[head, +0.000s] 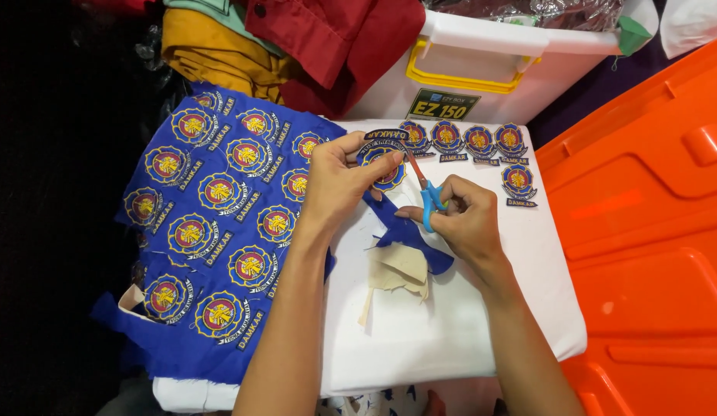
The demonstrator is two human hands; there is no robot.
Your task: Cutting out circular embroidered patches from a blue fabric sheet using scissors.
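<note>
1. While the left hand [339,185] pinches a round embroidered patch [381,162] between thumb and fingertips, its grip is pressed onto the patch's edge, holding it just above the far middle of the white table [451,331].
2. The right hand [462,219] has its fingers through the blue handles of a small pair of scissors [425,192]; the grip is closed around those handles, and the blades point up toward the patch (whether they are parted is hard to tell at this size).
3. A strip of blue cloth [408,235] hangs from the patch and trails down between the two hands onto the table.
4. Beige backing scraps [397,273] lie on the table just below the right hand, touching the blue strip.
5. A blue sheet of uncut patches [212,231], with many round yellow-and-red emblems in rows, drapes over the table's left edge.
6. Four cut-out patches [462,141] sit in a row along the far edge, and one more [519,183] lies near the far right corner.
7. Beyond the far edge stands a white storage box [482,85] with a yellow latch, beside red and mustard garments [297,46].
8. An orange plastic lid [651,231] lies along the table's right edge.
</note>
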